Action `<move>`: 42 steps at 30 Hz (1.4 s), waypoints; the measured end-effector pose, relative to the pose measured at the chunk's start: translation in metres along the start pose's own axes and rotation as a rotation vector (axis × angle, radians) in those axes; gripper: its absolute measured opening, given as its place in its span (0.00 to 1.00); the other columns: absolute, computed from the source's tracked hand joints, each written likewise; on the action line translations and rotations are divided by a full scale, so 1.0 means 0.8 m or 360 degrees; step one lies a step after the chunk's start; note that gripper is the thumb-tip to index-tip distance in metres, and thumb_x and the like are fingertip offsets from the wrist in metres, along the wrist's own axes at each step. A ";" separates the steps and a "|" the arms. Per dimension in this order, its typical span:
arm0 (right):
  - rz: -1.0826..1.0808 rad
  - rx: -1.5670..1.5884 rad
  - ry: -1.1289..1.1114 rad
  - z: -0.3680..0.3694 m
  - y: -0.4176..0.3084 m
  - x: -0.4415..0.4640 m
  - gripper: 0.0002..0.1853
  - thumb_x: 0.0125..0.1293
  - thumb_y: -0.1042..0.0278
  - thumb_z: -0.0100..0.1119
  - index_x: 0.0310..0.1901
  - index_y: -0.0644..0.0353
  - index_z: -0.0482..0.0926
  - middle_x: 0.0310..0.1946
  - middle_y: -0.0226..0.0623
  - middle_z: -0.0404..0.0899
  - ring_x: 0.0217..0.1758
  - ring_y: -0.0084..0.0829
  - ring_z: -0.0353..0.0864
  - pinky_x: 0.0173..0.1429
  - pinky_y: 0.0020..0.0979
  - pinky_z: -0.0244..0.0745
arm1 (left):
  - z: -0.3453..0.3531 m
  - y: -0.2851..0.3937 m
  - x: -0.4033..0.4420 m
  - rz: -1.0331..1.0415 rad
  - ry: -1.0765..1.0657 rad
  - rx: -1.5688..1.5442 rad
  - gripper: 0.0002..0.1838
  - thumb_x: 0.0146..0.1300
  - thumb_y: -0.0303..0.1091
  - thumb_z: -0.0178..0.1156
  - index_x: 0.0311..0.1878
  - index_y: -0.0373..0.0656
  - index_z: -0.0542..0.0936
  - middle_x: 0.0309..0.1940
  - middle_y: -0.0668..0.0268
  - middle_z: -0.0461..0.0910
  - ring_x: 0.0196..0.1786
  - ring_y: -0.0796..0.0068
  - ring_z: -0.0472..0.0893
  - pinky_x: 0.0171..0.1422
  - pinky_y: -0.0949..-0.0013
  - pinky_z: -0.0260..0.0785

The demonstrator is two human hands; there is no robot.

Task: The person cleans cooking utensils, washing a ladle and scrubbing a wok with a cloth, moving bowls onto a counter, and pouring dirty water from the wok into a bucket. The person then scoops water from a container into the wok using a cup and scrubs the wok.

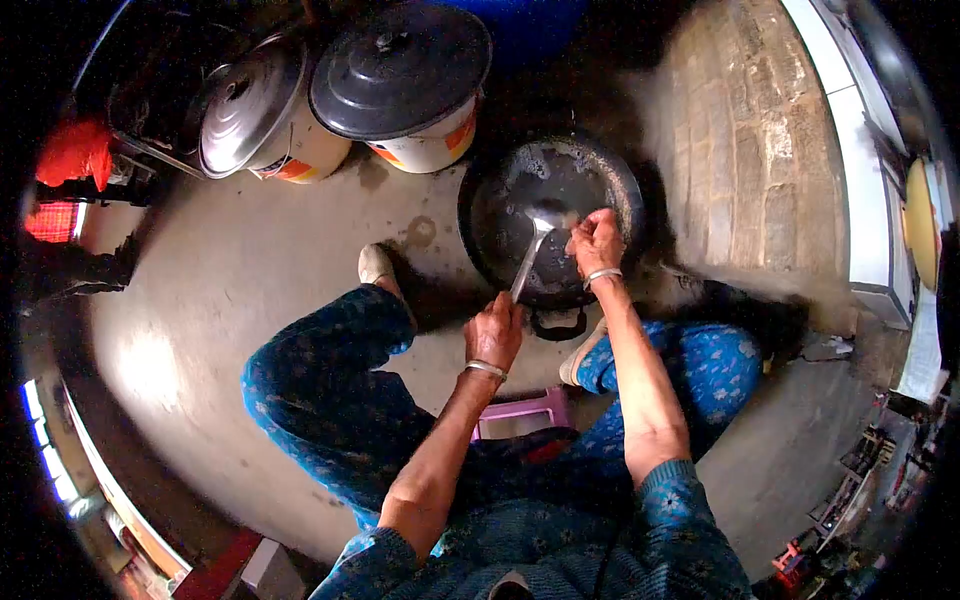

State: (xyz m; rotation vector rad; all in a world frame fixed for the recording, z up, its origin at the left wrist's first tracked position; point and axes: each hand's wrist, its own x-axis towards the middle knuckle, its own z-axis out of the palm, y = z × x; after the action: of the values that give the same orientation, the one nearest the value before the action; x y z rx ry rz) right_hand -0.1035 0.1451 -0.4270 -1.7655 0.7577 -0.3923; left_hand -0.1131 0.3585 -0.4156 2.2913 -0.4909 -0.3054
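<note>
My left hand (pixel 494 332) is wrapped round the handle of a metal ladle (pixel 531 256), whose shiny bowl end points away from me. The ladle is over a wide black pan (pixel 477 245) on the floor, with dark liquid and patches of foam (pixel 535 160) inside. My right hand (pixel 597 243) is over the pan's right side, next to the ladle's head. Its fingers are curled closed; what they hold, if anything, is hidden. A loop handle (pixel 559 324) of the pan faces me.
A white bucket with a dark lid (pixel 400 70) and another with a metal lid (pixel 252 105) stand behind, left of the pan. A brick wall (pixel 750 150) rises on the right. A pink stool (pixel 524 408) is beneath me, between my legs.
</note>
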 end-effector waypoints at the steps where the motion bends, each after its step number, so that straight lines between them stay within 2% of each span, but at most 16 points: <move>1: -0.0374 -0.0184 0.0119 0.000 -0.017 0.000 0.09 0.58 0.70 0.56 0.35 0.57 0.66 0.18 0.38 0.75 0.15 0.30 0.72 0.20 0.29 0.68 | -0.010 0.012 0.004 0.0055 -0.0018 0.0226 0.09 0.56 0.36 0.56 0.36 0.43 0.72 0.27 0.55 0.78 0.29 0.51 0.78 0.30 0.53 0.70; 3: -0.0466 -0.0743 0.0246 -0.011 -0.067 0.007 0.08 0.56 0.74 0.56 0.33 0.60 0.66 0.21 0.37 0.76 0.19 0.29 0.75 0.27 0.29 0.71 | -0.034 0.039 0.010 0.0111 -0.0028 0.0445 0.09 0.56 0.35 0.56 0.36 0.43 0.72 0.27 0.55 0.78 0.30 0.51 0.78 0.31 0.53 0.70; 5: -0.0327 -0.0661 0.0209 -0.009 -0.078 0.009 0.06 0.55 0.78 0.55 0.31 0.62 0.67 0.25 0.37 0.78 0.25 0.28 0.77 0.31 0.29 0.71 | -0.049 0.051 0.013 -0.0063 -0.0110 0.0215 0.08 0.56 0.36 0.56 0.35 0.43 0.72 0.27 0.56 0.78 0.29 0.51 0.78 0.30 0.53 0.70; 7: -0.0808 -0.0292 0.0118 -0.002 -0.076 0.015 0.06 0.54 0.81 0.53 0.33 0.61 0.69 0.26 0.37 0.78 0.29 0.30 0.79 0.33 0.29 0.72 | -0.045 0.049 0.014 -0.0027 -0.0088 0.0237 0.08 0.56 0.36 0.56 0.35 0.43 0.71 0.26 0.55 0.78 0.28 0.51 0.78 0.30 0.52 0.70; 11: -0.0975 -0.0464 -0.0510 0.004 -0.098 -0.025 0.12 0.47 0.88 0.48 0.33 0.63 0.71 0.33 0.39 0.73 0.38 0.38 0.77 0.39 0.32 0.73 | -0.045 0.048 0.016 0.0044 -0.0099 0.0241 0.08 0.56 0.35 0.56 0.32 0.42 0.71 0.25 0.55 0.77 0.27 0.50 0.77 0.29 0.52 0.69; 14: -0.1163 -0.0873 -0.0682 0.011 -0.088 -0.050 0.11 0.44 0.87 0.48 0.31 0.63 0.73 0.34 0.39 0.73 0.41 0.42 0.73 0.45 0.38 0.69 | -0.041 0.042 0.017 0.0047 -0.0092 0.0234 0.08 0.55 0.35 0.56 0.31 0.41 0.71 0.24 0.53 0.77 0.27 0.50 0.77 0.29 0.52 0.69; 21: -0.1158 -0.0685 -0.0581 0.002 -0.053 -0.015 0.08 0.47 0.82 0.51 0.30 0.59 0.75 0.36 0.36 0.73 0.41 0.39 0.71 0.46 0.37 0.66 | -0.040 0.043 0.009 0.0015 -0.0213 0.0195 0.09 0.55 0.36 0.56 0.32 0.40 0.72 0.25 0.52 0.77 0.28 0.50 0.78 0.30 0.53 0.70; 24: -0.1437 -0.1390 -0.0604 -0.010 -0.078 0.008 0.06 0.49 0.78 0.53 0.24 0.53 0.76 0.32 0.34 0.71 0.39 0.35 0.70 0.43 0.32 0.63 | -0.028 0.031 0.009 -0.0012 -0.0270 0.0291 0.10 0.56 0.37 0.56 0.34 0.41 0.73 0.25 0.53 0.78 0.28 0.51 0.78 0.30 0.53 0.70; 25: -0.1030 -0.1338 -0.0443 0.000 -0.047 0.031 0.06 0.46 0.79 0.54 0.24 0.55 0.75 0.28 0.33 0.70 0.39 0.36 0.71 0.42 0.35 0.66 | -0.026 0.025 0.010 -0.0036 -0.0281 0.0342 0.10 0.56 0.37 0.56 0.34 0.41 0.73 0.26 0.53 0.78 0.28 0.51 0.78 0.30 0.53 0.70; 29: -0.0388 -0.1310 -0.0156 -0.018 0.025 0.069 0.13 0.43 0.86 0.52 0.28 0.55 0.78 0.31 0.34 0.76 0.41 0.38 0.74 0.41 0.38 0.72 | -0.031 0.008 0.028 -0.0182 -0.0344 0.0442 0.10 0.56 0.37 0.56 0.35 0.41 0.73 0.27 0.52 0.78 0.29 0.52 0.79 0.31 0.53 0.70; 33: 0.0450 -0.0495 0.0031 -0.001 0.181 0.094 0.11 0.51 0.78 0.55 0.38 0.59 0.77 0.34 0.36 0.80 0.36 0.36 0.77 0.42 0.33 0.72 | -0.015 0.003 0.037 -0.0244 -0.0415 0.0492 0.10 0.56 0.37 0.56 0.34 0.40 0.73 0.28 0.52 0.78 0.30 0.52 0.79 0.33 0.53 0.71; 34: 0.0052 -0.1194 -0.0275 -0.001 0.110 0.077 0.14 0.53 0.72 0.59 0.42 0.64 0.75 0.30 0.34 0.81 0.32 0.28 0.76 0.39 0.29 0.72 | -0.007 -0.002 0.035 -0.0181 -0.0375 0.0509 0.10 0.56 0.38 0.55 0.34 0.40 0.73 0.28 0.52 0.79 0.31 0.52 0.79 0.33 0.53 0.71; 35: 0.0058 -0.1190 -0.0281 0.001 0.110 0.075 0.14 0.53 0.72 0.59 0.42 0.64 0.75 0.30 0.34 0.81 0.32 0.28 0.76 0.39 0.29 0.72 | -0.002 -0.006 0.035 -0.0119 -0.0332 0.0526 0.10 0.56 0.38 0.55 0.34 0.40 0.73 0.28 0.53 0.79 0.31 0.52 0.79 0.33 0.53 0.71; 37: 0.0035 0.0037 -0.0343 0.004 0.096 0.073 0.13 0.55 0.71 0.59 0.42 0.66 0.75 0.27 0.35 0.80 0.32 0.22 0.76 0.36 0.27 0.71 | -0.004 0.001 0.040 -0.0143 -0.0360 0.0537 0.10 0.57 0.38 0.54 0.34 0.40 0.73 0.28 0.53 0.79 0.31 0.52 0.79 0.33 0.53 0.71; 41: -0.0104 0.0079 -0.0616 0.012 -0.033 0.039 0.08 0.55 0.76 0.56 0.37 0.64 0.77 0.34 0.34 0.79 0.35 0.23 0.77 0.39 0.26 0.73 | -0.002 0.016 0.047 -0.0158 -0.0426 0.0522 0.10 0.58 0.38 0.53 0.33 0.41 0.73 0.26 0.53 0.78 0.29 0.51 0.79 0.32 0.53 0.71; 42: -0.0411 -0.0127 -0.0599 0.016 -0.046 0.028 0.08 0.54 0.77 0.56 0.37 0.63 0.78 0.34 0.34 0.78 0.35 0.26 0.77 0.40 0.28 0.72 | -0.002 0.019 0.048 -0.0144 -0.0423 0.0513 0.10 0.58 0.38 0.53 0.33 0.41 0.73 0.26 0.53 0.78 0.29 0.51 0.79 0.32 0.53 0.71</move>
State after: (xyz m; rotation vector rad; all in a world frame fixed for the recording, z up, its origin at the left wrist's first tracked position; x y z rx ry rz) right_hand -0.0678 0.1460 -0.3988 -1.9451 0.2828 -0.1915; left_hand -0.0824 0.3330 -0.4060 2.6048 -0.6072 -0.6198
